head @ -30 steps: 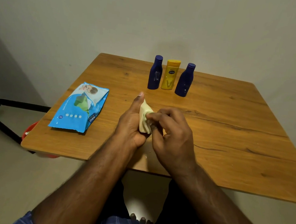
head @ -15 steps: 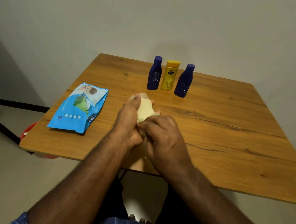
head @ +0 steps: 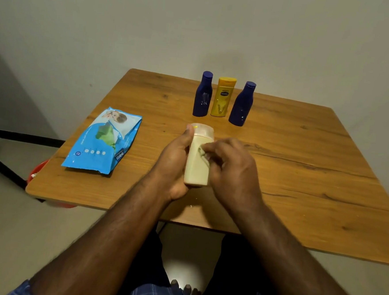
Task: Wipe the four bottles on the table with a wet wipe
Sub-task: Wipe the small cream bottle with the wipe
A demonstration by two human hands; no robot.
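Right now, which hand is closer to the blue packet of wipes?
The left hand. It grips the cream bottle just right of the wipes packet, with bare table between. The right hand is on the bottle's far side, pinching the wipe.

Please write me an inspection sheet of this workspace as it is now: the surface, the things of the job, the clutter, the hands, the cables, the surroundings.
Surface: wooden table, a few pale specks near the front edge.
Job's things: cream bottle held above the table; left blue bottle, yellow bottle and right blue bottle upright in a row at the back; wet wipe against the cream bottle.
Clutter: blue wipes pack lying flat at left.
Hands: left hand grips the cream bottle; right hand pinches the wipe.
Cables: nothing seen.
Surroundings: plain wall; red object under the table's left edge.
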